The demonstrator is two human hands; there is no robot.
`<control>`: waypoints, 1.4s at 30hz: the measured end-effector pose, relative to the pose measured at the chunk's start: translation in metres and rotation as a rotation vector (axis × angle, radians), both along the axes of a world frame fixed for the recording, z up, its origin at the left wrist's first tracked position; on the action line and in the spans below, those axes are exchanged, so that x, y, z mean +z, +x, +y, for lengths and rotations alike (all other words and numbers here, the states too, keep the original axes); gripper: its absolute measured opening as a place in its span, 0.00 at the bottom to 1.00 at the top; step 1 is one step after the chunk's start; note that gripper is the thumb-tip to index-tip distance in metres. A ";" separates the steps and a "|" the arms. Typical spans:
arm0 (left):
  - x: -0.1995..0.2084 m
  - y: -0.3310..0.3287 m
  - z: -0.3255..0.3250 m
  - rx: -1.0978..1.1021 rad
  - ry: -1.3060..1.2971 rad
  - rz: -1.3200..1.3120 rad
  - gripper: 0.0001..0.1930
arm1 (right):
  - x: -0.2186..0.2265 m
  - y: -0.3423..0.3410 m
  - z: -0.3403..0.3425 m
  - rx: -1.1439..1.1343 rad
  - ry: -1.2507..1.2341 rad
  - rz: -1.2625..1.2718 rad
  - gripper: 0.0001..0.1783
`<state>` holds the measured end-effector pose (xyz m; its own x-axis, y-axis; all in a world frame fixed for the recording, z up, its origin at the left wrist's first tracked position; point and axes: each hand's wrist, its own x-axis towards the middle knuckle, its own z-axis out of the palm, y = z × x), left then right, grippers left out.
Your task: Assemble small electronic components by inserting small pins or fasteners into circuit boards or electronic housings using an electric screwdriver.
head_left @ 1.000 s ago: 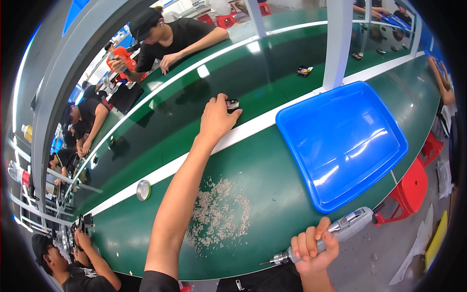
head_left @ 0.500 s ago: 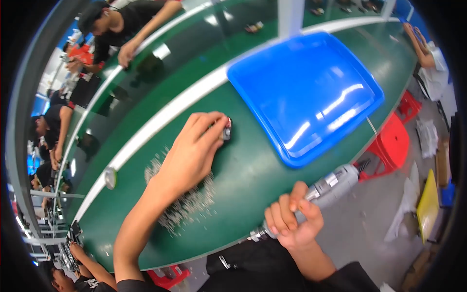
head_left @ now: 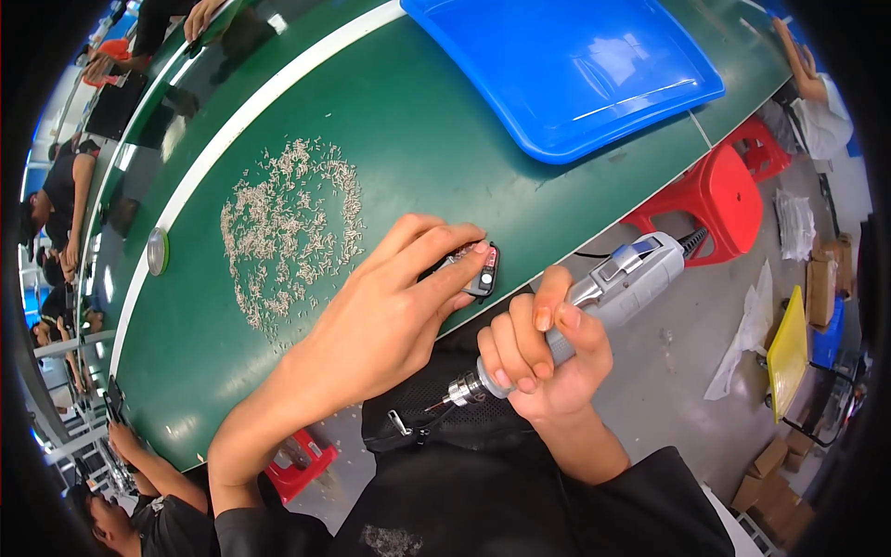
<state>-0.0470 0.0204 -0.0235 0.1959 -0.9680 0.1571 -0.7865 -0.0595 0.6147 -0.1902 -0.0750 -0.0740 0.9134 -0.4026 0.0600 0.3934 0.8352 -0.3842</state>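
My left hand (head_left: 399, 292) is closed on a small dark rectangular device (head_left: 484, 274) at the table's near edge; its kind does not show clearly, and the fingers cover much of it. In my right hand (head_left: 552, 343) is a grey electric screwdriver (head_left: 622, 283), gripped around its body. The screwdriver's thin bit (head_left: 436, 407) points down and left, away from the device and touching nothing. Many tiny screws (head_left: 269, 232) lie scattered over the green table (head_left: 418, 148), left of and beyond my left hand.
A blue plastic tray (head_left: 548, 148) stands on the table at the far right. A small round tin (head_left: 158, 251) rests near the white strip at left. Red stools (head_left: 715, 204) stand right of the table. Other people sit along the left side, with one at far right.
My left hand has brought the small device nearer, to the table's near edge, uncovering the screws. My right hand still holds the screwdriver, its bit now in plain sight. The view has tilted down.
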 end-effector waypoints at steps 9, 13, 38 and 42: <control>-0.009 -0.010 -0.006 0.035 -0.094 -0.146 0.15 | -0.002 -0.002 0.003 -0.020 0.013 0.059 0.10; -0.002 -0.013 -0.009 0.066 -0.007 -0.221 0.15 | -0.002 0.001 0.001 -0.019 0.011 0.083 0.10; -0.026 -0.017 -0.004 -0.010 -0.169 -0.521 0.20 | 0.001 0.001 -0.015 0.068 -0.004 0.130 0.09; -0.021 -0.021 -0.004 -0.041 -0.166 -0.564 0.19 | 0.029 0.005 -0.063 0.039 -0.257 -0.046 0.17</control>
